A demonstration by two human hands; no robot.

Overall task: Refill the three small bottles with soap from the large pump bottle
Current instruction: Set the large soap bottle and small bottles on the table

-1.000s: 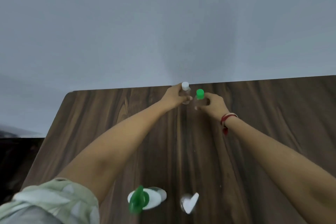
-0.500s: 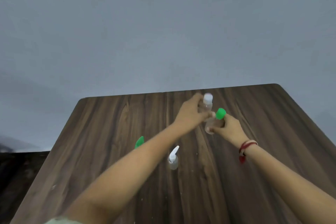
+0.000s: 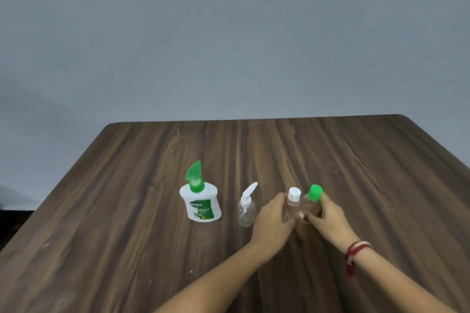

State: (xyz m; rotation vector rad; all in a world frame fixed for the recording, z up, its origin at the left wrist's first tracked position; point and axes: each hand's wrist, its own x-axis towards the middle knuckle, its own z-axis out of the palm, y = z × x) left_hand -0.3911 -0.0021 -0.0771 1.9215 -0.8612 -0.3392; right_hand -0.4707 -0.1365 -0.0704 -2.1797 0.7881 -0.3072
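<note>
Backdrop: a plain grey wall [image 3: 229,33] rises behind a dark wood-grain counter [image 3: 127,211] with rounded far corners.
Large pump bottle [image 3: 202,207]: stands upright on the counter, left of the other bottles. It has a white body, a green label and a green pump head on top.
Flip-cap bottle [image 3: 245,213]: small and clear, upright, just right of the pump bottle but apart from it. Its white lid stands open, tilted up to the right.
White-capped bottle [image 3: 292,202]: small and clear with its cap on, roughly upright, right of the flip-cap bottle and close against the next one.
Green-capped bottle [image 3: 313,198]: small and clear with its cap on, leaning a little to the right, the rightmost of the row.
Left grip [image 3: 273,217]: fingers curl round the body of the white-capped bottle from its left side.
Right grip [image 3: 329,217]: fingers wrap round the body of the green-capped bottle from its right side.
Contact with counter: I cannot tell whether the two held bottles rest on the wood or are raised just off it.
Red thread band [image 3: 354,251]: circles the right wrist, with one end hanging down.
</note>
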